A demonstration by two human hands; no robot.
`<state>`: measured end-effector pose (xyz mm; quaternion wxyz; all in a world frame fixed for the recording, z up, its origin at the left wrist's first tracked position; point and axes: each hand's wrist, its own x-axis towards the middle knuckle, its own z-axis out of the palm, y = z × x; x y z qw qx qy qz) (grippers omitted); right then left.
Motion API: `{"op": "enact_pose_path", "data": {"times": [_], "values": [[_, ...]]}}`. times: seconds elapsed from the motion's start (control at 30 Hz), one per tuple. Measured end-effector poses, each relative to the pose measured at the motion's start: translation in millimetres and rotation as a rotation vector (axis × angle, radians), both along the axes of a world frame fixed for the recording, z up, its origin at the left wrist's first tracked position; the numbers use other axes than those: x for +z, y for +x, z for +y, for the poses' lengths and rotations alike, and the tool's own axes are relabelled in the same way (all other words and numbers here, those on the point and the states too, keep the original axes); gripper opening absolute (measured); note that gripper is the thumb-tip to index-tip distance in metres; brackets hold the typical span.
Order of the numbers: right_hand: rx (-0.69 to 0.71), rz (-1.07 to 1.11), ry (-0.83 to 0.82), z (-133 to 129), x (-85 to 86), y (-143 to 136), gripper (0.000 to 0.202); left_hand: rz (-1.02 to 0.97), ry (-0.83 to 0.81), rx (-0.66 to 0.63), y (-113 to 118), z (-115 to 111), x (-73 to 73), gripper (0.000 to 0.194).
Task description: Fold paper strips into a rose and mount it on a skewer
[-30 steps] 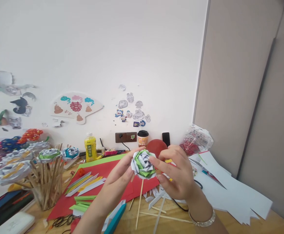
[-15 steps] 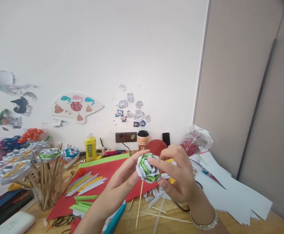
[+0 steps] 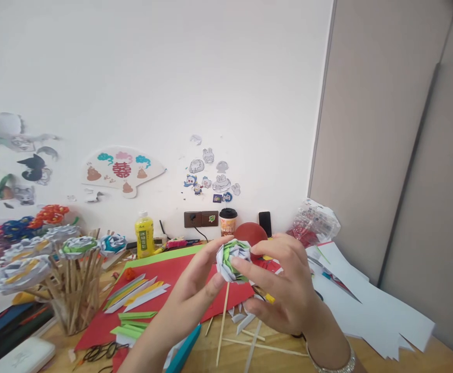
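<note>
My left hand (image 3: 195, 285) is closed around the edge of a paper flower (image 3: 232, 260), thumb in front and fingers behind. The flower is folded from white and green paper strips in rings of petals. My right hand (image 3: 284, 280) has its fingers apart. Its index and middle fingertips touch the flower's right side and front, while its thumb hangs below, off the flower. A thin wooden stick (image 3: 222, 326) runs down from beneath the flower; whether it is joined to it I cannot tell.
Paper flowers on sticks stand in a clear cup (image 3: 69, 311) at left. Folded strips (image 3: 137, 292) lie on red paper (image 3: 98, 331). White sheets (image 3: 370, 300) spread at right. A yellow bottle (image 3: 144, 235), a lidded cup (image 3: 228, 221) and a red round object (image 3: 252, 235) stand near the wall.
The flower has tilted and shifted slightly up and left. My right fingers have moved across its front, and the right thumb has dropped away from its lower edge.
</note>
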<state>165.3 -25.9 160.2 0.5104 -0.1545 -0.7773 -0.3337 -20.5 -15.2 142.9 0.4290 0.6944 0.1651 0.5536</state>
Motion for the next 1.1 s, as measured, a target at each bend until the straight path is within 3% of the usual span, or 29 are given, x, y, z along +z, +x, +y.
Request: {"op": "enact_pose_path", "data": {"times": [0.33, 0.47, 0.53, 0.67, 0.77, 0.87, 1.1], "values": [[0.006, 0.022, 0.048, -1, 2.6, 2, 0.030, -0.136, -0.002, 0.032, 4, -3, 6.5, 0.037], [0.131, 0.144, -0.056, 6, 0.7, 5, 0.032, -0.177, -0.021, 0.064, 4, 1, 3.0, 0.039], [0.255, 0.247, -0.232, 17, -5.6, 5, 0.036, -0.212, -0.059, 0.045, 3, 6, 0.8, 0.043], [0.430, 0.218, -0.943, 45, -28.5, -7, 0.057, -0.403, -0.219, 0.061, 5, 10, 2.3, 0.054], [0.660, 0.132, -1.319, 60, -44.9, -25, 0.059, -0.475, -0.299, 0.088, 8, 9, 8.5, 0.056], [0.741, 0.137, -1.460, 66, -54.2, -40, 0.036, -0.519, -0.298, 0.109, 5, 9, 14.0, 0.053], [0.824, 0.176, -1.556, 61, -54.9, -45, 0.033, -0.575, -0.232, 0.086, -12, 19, 16.1, 0.064]]}}
